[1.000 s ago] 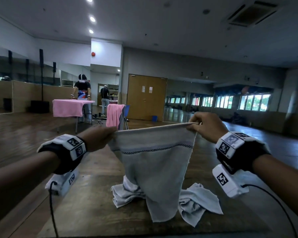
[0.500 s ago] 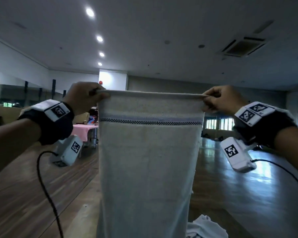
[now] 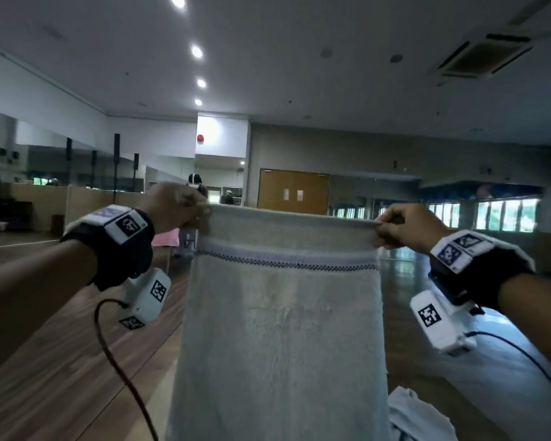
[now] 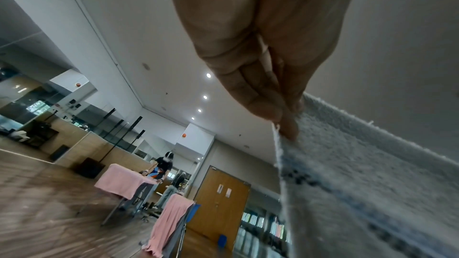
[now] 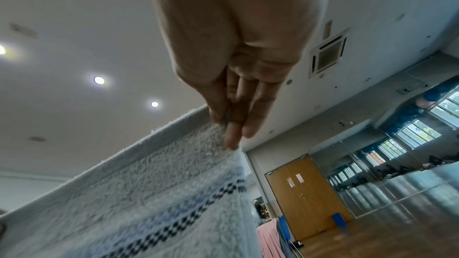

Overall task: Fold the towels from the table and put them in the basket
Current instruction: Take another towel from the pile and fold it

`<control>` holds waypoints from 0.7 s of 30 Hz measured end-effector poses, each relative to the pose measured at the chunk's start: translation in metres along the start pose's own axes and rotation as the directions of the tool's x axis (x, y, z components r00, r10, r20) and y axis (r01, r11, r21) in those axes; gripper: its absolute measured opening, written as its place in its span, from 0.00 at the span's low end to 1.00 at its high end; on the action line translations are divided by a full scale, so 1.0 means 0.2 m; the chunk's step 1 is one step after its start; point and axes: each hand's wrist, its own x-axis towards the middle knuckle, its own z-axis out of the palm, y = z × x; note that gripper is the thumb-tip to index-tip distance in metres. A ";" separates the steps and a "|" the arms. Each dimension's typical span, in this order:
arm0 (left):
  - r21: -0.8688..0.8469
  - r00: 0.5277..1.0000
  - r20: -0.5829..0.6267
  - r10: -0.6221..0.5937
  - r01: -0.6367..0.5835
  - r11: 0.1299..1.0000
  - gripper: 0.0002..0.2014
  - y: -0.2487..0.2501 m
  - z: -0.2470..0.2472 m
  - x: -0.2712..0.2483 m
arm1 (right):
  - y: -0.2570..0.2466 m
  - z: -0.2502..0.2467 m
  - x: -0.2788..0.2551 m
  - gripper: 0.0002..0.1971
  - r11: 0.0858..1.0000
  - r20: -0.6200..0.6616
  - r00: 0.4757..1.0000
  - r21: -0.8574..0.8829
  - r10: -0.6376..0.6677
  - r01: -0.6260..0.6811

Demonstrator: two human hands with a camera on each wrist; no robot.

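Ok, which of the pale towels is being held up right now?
The towel with the dark checked stripe, stretched by its top corners between the left hand and right hand. The other towel lies crumpled at lower right.

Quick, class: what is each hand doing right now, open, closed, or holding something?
Left hand: closed, pinching the top left corner of the towel.
Right hand: closed, pinching the towel's top right corner.

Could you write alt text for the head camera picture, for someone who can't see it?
Two hands hold a pale towel up by its top corners, left hand and right hand pinching it taut so that it hangs flat. Behind is a large hall with a wooden floor.
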 end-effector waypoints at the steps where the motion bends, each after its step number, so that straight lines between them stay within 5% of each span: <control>1: 0.039 1.000 0.012 0.002 -0.002 0.999 0.05 -0.04 0.02 -0.01 | 0.02 0.04 -0.02 0.09 0.999 0.010 1.000 -0.038 -0.018 0.018; 4: 0.083 0.990 -0.083 0.117 -0.110 0.990 0.06 -0.11 0.05 -0.02 | 0.03 0.09 -0.02 0.09 0.985 -0.101 0.983 -0.093 -0.156 0.147; 7: 0.177 0.932 -0.204 0.301 -0.267 0.947 0.08 -0.07 0.01 0.02 | -0.03 0.05 0.02 0.06 0.972 -0.236 0.943 -0.018 -0.233 0.235; 13: -0.007 0.875 -0.413 0.255 -0.282 0.959 0.11 0.06 -0.12 0.12 | -0.18 -0.04 0.13 0.05 0.924 -0.455 0.848 0.124 -0.271 0.362; 16: -0.109 0.914 -0.355 0.195 -0.248 0.962 0.11 0.07 -0.12 0.10 | -0.19 0.03 0.12 0.04 0.919 -0.490 0.840 0.172 -0.231 0.354; 21: -0.060 0.958 -0.214 0.189 -0.206 0.977 0.06 -0.05 -0.04 0.00 | -0.05 0.17 0.03 0.07 0.944 -0.361 0.907 0.157 -0.218 0.289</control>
